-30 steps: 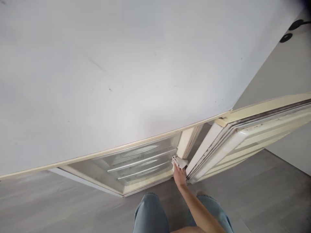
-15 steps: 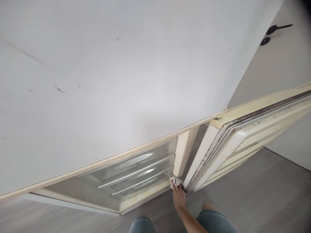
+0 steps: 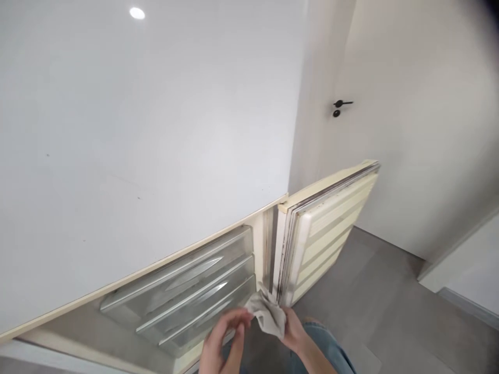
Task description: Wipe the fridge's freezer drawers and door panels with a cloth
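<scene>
A crumpled grey cloth (image 3: 268,313) is held in front of the lower freezer compartment. My right hand (image 3: 294,330) grips the cloth's right side with closed fingers. My left hand (image 3: 225,340) pinches its left edge with thumb and fingers. The cloth hangs just below the bottom corner of the open cream freezer door (image 3: 325,227) and beside the clear freezer drawers (image 3: 187,292). My jeans-covered knee (image 3: 329,349) shows under the hands.
The big white upper fridge door (image 3: 148,130) fills the left and centre. A white room door with a black handle (image 3: 342,104) stands behind the open freezer door. Grey floor (image 3: 390,311) spreads to the right, with a white skirting at the far right.
The view has risen and swung right. My right hand pulled the cloth away from the freezer frame's corner, and my left hand has come up and taken hold of the cloth.
</scene>
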A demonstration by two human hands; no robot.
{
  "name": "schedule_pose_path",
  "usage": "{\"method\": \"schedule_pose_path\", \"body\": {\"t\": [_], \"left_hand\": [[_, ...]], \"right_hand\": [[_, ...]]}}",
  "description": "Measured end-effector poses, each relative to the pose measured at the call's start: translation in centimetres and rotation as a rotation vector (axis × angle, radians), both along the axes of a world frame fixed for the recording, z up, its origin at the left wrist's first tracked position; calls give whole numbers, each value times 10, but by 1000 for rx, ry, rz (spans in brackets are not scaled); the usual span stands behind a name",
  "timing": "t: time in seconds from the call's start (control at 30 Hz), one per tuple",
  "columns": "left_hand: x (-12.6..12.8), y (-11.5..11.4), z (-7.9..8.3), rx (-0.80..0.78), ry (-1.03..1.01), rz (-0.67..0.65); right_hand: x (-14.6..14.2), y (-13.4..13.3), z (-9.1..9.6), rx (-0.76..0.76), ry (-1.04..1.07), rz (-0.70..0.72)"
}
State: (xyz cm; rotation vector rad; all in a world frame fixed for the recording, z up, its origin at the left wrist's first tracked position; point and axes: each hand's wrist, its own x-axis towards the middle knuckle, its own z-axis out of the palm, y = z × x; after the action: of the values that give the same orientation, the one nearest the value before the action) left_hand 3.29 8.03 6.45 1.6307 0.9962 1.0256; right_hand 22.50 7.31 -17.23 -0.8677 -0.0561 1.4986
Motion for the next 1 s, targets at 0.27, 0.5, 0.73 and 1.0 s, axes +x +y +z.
{"method": "schedule_pose_path", "body": {"t": [0.27, 0.5, 0.73, 1.0], "left_hand": [[118, 40, 62, 408, 148, -388], [241, 33, 147, 1054, 344, -369], [314, 53, 192, 875, 722, -195], [329, 61, 163, 871, 741, -254]], "right_hand": [[60, -88, 141, 187, 55, -423], [72, -145, 179, 179, -172, -673], [64, -205, 161, 121, -185, -925], [55, -255, 135, 37, -18, -1114]]}}
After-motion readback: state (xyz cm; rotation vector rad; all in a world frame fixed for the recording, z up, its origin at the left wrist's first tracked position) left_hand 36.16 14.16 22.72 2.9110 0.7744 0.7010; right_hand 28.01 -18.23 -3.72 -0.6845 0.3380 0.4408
